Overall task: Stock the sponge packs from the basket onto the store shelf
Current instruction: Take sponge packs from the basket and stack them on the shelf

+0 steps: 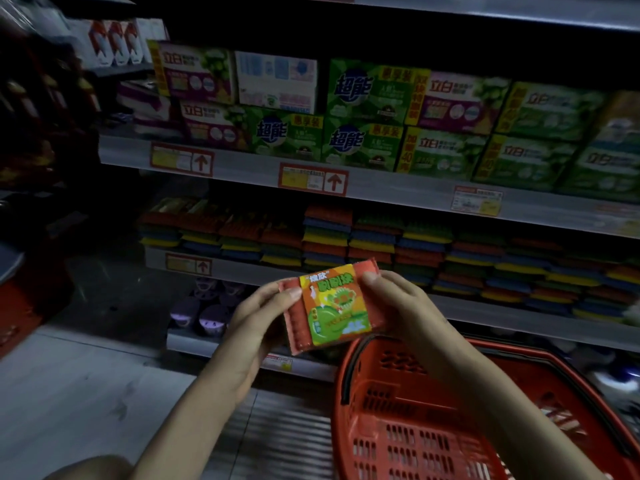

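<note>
Red basket sits nearest, lower right, w/ no packs visible in the part shown. Just over its far-left rim both hands hold one sponge pack label-up: left hand pinches its left edge, right hand pinches the right edge, so neither is nearer. Sponge shelf lies straight ahead & slightly up from the pack, w/ sponge stacks along its front edge; pack looks near-square, long axis unclear.
</note>
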Demonstrator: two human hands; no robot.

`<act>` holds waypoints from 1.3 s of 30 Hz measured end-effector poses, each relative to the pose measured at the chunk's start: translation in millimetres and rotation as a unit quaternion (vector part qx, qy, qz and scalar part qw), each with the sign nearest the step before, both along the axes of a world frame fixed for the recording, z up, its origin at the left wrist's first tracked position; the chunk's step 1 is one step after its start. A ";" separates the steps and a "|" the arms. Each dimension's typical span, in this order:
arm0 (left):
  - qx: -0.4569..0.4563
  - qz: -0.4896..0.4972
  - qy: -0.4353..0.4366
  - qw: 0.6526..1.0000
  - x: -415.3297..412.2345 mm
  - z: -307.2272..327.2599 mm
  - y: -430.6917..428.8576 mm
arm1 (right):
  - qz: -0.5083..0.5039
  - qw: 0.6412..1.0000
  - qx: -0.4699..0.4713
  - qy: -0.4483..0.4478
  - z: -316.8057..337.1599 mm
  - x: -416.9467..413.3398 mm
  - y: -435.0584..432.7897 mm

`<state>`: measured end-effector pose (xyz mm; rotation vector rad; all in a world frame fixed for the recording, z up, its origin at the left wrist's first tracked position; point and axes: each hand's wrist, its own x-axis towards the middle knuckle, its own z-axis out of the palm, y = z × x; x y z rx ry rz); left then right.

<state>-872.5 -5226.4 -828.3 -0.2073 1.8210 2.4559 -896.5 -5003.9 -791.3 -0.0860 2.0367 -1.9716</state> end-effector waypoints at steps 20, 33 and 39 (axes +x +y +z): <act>0.118 0.285 -0.034 0.951 -32.7 -6.4 -31.6 | -0.063 0.996 -0.036 0.051 -43.1 1.2 -122.9; -0.053 0.253 0.059 0.964 -55.8 -3.3 -56.6 | -0.098 0.980 -0.081 0.154 -63.6 -12.0 -158.7; -0.078 0.242 0.070 0.965 -66.9 -6.0 -53.4 | -0.134 0.971 -0.087 0.180 -65.6 -34.2 -162.4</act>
